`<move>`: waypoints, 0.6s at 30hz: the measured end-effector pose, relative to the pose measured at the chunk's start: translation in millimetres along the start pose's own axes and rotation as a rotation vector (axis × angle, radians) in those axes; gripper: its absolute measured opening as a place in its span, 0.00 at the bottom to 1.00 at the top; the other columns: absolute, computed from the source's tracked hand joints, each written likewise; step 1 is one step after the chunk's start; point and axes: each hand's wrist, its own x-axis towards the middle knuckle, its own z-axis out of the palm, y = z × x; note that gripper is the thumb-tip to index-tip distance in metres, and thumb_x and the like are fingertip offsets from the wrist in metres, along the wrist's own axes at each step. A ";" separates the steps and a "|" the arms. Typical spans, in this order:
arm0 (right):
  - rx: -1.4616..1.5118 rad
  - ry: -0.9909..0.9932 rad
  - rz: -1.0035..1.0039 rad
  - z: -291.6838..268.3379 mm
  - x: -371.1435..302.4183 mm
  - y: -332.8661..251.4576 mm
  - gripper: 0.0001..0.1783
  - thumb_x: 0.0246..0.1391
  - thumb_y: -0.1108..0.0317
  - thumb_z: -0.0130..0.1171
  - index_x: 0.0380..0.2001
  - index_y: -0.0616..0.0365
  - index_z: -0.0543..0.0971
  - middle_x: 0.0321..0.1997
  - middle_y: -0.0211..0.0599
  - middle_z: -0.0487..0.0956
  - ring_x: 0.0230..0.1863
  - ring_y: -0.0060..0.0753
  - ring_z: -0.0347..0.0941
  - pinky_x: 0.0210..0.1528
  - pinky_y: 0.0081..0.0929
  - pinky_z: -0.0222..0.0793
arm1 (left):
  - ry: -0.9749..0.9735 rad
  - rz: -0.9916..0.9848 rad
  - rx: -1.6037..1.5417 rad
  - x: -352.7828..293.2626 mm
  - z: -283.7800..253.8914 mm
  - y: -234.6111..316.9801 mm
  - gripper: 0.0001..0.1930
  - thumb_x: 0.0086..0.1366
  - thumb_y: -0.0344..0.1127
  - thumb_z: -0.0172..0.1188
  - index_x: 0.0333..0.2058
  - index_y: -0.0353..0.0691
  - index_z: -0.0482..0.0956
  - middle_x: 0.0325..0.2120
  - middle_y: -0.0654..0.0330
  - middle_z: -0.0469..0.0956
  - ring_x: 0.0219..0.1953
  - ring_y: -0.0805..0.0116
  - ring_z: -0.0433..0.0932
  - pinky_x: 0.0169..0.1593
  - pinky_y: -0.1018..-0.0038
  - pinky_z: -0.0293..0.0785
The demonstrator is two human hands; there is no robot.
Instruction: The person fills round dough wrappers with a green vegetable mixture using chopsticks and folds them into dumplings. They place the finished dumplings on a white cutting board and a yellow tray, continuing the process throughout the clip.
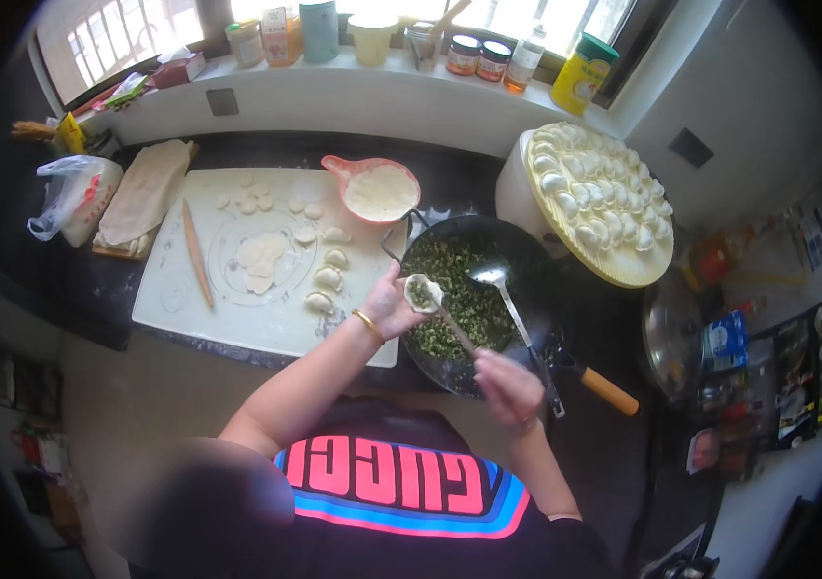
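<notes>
While light comes in through the window (122, 43), we see a black worktop (599, 454) running beneath a pale sill (324, 79). Along the sill stand tubs, cartons and jars, with a yellow can (585, 75) near its right end.

A white mat (168, 282) covers the worktop's left-middle part, close to the front edge. We find a rolling pin (197, 255) near the mat's left edge, thin wrappers (262, 261) overlapping at its middle, small dough pieces (257, 201) toward its back edge, and folded dumplings (329, 280) toward its right edge. A red bowl (332, 164) of flour stands at its back right corner.

Just beside the mat's right edge sits a wok (538, 289) of green filling (450, 253), with a metal spoon (519, 330) lying in it. Near the worktop's back edge, a white tub (512, 183) carries a yellow tray (655, 276) covered in dumplings. A plastic bag (83, 198) rests toward the back left corner.

Over the wok's left rim, the left grip (390, 307) cradles a filled wrapper (420, 291); the right grip (507, 384), blurred, is closed around a stick (459, 333) whose tip meets the wrapper.
</notes>
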 end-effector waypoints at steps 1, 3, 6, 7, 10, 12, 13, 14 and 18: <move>0.039 0.084 0.115 -2.4 -1.5 -0.4 0.06 0.49 0.78 0.55 0.32 0.66 0.78 0.39 0.50 0.77 0.35 0.41 0.77 0.36 0.21 0.75 | -0.011 -0.002 -0.003 -1.7 -2.2 2.1 0.33 0.65 0.59 0.30 0.49 0.31 0.62 0.46 0.48 0.68 0.49 0.53 0.67 0.55 0.54 0.61; 0.304 0.440 0.512 -0.5 -4.0 1.3 0.09 0.52 0.72 0.54 0.34 0.67 0.77 0.34 0.43 0.78 0.31 0.25 0.76 0.24 0.15 0.73 | 0.025 0.007 0.006 -10.3 -2.1 3.5 0.34 0.65 0.59 0.30 0.50 0.28 0.60 0.47 0.46 0.66 0.51 0.51 0.65 0.56 0.55 0.60; 0.348 0.478 0.884 -3.1 -17.9 39.3 0.11 0.52 0.68 0.56 0.34 0.67 0.77 0.32 0.42 0.78 0.30 0.30 0.77 0.21 0.17 0.72 | 0.018 -0.027 0.036 -17.6 -9.4 19.3 0.37 0.63 0.61 0.32 0.51 0.27 0.57 0.49 0.46 0.65 0.52 0.51 0.64 0.57 0.55 0.59; 0.387 0.477 0.940 1.5 -27.6 51.8 0.11 0.51 0.67 0.57 0.34 0.66 0.77 0.31 0.41 0.78 0.30 0.31 0.77 0.21 0.19 0.73 | 0.023 -0.018 0.036 -21.8 -8.9 23.1 0.38 0.63 0.61 0.32 0.52 0.26 0.57 0.49 0.46 0.65 0.53 0.51 0.64 0.57 0.55 0.59; 0.503 0.528 1.089 18.9 -40.5 70.2 0.11 0.51 0.67 0.57 0.33 0.66 0.76 0.30 0.42 0.78 0.29 0.32 0.77 0.21 0.20 0.74 | 0.010 0.022 0.017 -25.9 -12.8 30.4 0.38 0.63 0.62 0.32 0.52 0.26 0.56 0.49 0.46 0.65 0.53 0.52 0.64 0.57 0.57 0.59; 0.539 0.628 1.116 36.2 -43.1 77.7 0.12 0.50 0.66 0.59 0.33 0.66 0.75 0.30 0.41 0.78 0.28 0.33 0.77 0.20 0.20 0.74 | -0.025 0.046 -0.012 -27.8 -16.6 34.0 0.38 0.63 0.62 0.32 0.53 0.26 0.55 0.51 0.45 0.63 0.54 0.52 0.64 0.57 0.57 0.58; 0.559 0.664 1.119 45.1 -43.5 79.8 0.12 0.50 0.66 0.59 0.32 0.66 0.75 0.30 0.41 0.78 0.27 0.33 0.77 0.20 0.20 0.73 | -0.043 0.041 -0.062 -29.1 -18.7 35.1 0.38 0.63 0.62 0.32 0.53 0.26 0.55 0.51 0.45 0.62 0.54 0.51 0.63 0.57 0.56 0.58; 0.622 0.708 1.147 51.8 -43.1 81.4 0.11 0.49 0.66 0.59 0.31 0.64 0.75 0.29 0.40 0.78 0.27 0.33 0.77 0.20 0.18 0.72 | -0.062 0.035 -0.113 -30.4 -20.8 35.9 0.38 0.63 0.62 0.32 0.53 0.27 0.55 0.51 0.44 0.62 0.54 0.51 0.63 0.57 0.55 0.58; 0.823 0.772 1.235 58.6 -41.8 87.8 0.12 0.51 0.66 0.58 0.33 0.65 0.73 0.31 0.40 0.77 0.28 0.35 0.77 0.20 0.15 0.71 | -0.079 0.041 -0.106 -37.5 -24.0 37.9 0.38 0.62 0.63 0.32 0.53 0.29 0.56 0.52 0.42 0.60 0.54 0.45 0.62 0.57 0.49 0.57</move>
